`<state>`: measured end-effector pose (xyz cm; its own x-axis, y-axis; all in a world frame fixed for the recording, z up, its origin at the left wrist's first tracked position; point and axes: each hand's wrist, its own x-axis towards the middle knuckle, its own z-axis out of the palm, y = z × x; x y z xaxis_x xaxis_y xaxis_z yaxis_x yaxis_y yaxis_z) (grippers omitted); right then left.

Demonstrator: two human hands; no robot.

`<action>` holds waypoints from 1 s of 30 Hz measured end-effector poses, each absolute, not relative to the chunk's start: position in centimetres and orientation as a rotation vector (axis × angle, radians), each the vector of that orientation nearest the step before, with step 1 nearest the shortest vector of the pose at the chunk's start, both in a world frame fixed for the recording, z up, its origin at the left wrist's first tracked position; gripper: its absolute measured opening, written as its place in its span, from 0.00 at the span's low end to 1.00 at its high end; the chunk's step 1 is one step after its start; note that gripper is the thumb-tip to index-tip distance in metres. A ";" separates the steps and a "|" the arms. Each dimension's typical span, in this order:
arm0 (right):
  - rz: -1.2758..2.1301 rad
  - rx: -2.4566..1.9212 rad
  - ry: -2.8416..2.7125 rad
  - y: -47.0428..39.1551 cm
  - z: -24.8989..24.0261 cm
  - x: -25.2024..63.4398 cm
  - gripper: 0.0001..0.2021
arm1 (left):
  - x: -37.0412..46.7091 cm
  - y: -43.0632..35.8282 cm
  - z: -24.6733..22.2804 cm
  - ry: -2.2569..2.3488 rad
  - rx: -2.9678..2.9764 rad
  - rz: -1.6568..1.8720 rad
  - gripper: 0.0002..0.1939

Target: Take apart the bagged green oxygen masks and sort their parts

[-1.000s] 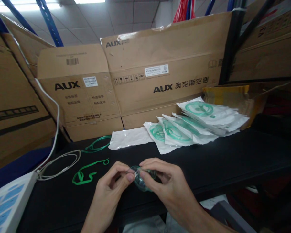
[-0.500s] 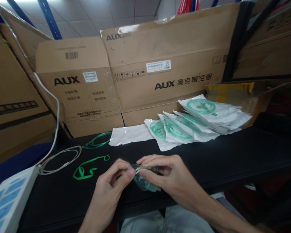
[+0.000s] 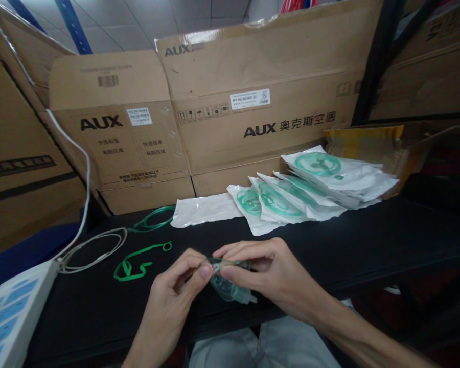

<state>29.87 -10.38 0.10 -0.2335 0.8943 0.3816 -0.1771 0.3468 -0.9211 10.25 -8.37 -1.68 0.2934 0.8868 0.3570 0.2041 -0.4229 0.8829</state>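
Both hands hold a clear greenish oxygen mask above the front of the black table. My left hand pinches its left edge between thumb and fingers, by a small whitish clip-like piece. My right hand is closed on the upper right edge, its thumb close to that piece. A short pale spout points down and to the right from the mask. Fingers cover part of its rim. Left of my hands lies a loose green elastic strap with a ring at one end.
A coil of green tubing rests behind the strap. Sealed mask packets are piled at the back right, beside a flat white pouch. A white power strip and cable stand at the left. Cardboard walls the back.
The camera view has shifted slightly. The mask has tilted a little in my fingers, and its spout shows more clearly at the lower right. Both hands keep their grip.
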 end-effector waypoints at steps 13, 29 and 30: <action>1.753 -0.634 -1.018 -9.3 -1.0 30.1 0.10 | 11.3 -9.0 -1.3 1.039 1.772 1.061 0.19; 0.271 -0.814 -1.817 -9.7 -3.2 28.3 0.19 | 11.8 -8.8 -2.6 1.069 1.297 1.054 0.26; 0.307 -0.803 -1.807 -9.7 -3.0 28.4 0.19 | 11.8 -8.9 -2.6 1.069 1.308 1.058 0.26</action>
